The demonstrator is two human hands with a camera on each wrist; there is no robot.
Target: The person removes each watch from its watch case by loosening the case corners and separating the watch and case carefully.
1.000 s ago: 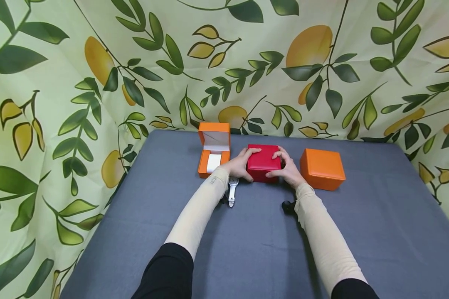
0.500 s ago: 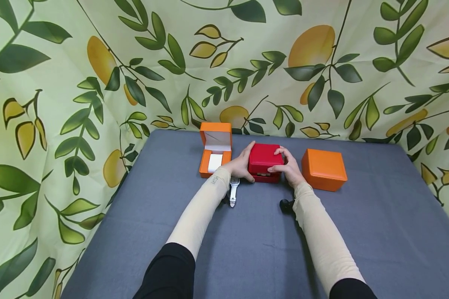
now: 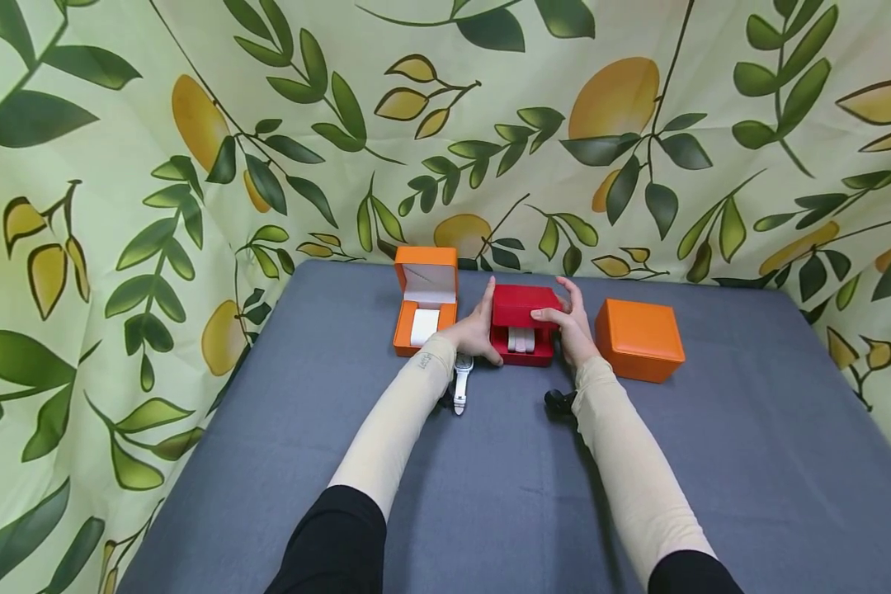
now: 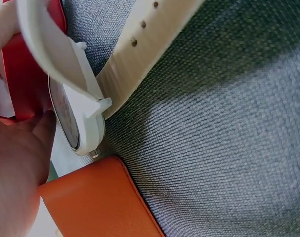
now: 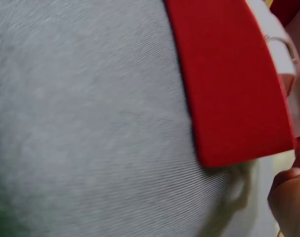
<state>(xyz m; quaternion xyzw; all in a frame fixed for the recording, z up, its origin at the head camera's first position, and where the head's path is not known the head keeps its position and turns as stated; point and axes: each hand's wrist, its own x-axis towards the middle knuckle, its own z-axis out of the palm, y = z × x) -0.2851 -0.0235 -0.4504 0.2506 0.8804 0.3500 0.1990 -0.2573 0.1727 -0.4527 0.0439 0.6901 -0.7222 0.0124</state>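
A red watch box (image 3: 518, 307) stands between my hands with its lid partly raised. My left hand (image 3: 473, 332) holds the box's left side, thumb at the front corner. My right hand (image 3: 579, 337) pinches the lid at its right side, thumb on the front edge. Under the lid shows a light strap (image 3: 521, 340) wrapped round a cushion; the right wrist view shows the pinkish strap (image 5: 294, 52) with its keeper loop. A white wristwatch (image 3: 460, 384) lies in front of my left wrist, its case (image 4: 90, 118) close to the left hand in the left wrist view.
Left of the red box stands an open orange watch box (image 3: 405, 340) with a white cushion (image 3: 425, 327) in it. A closed orange box (image 3: 638, 338) stands to the right, close to my right hand. A leaf-patterned cloth (image 3: 416, 181) hangs behind the grey table (image 3: 483, 495).
The red box's lid has gone from closed to partly raised, and the strap inside has come into view. My right hand's fingers have moved up and back with the lid; the left hand stays at the side.
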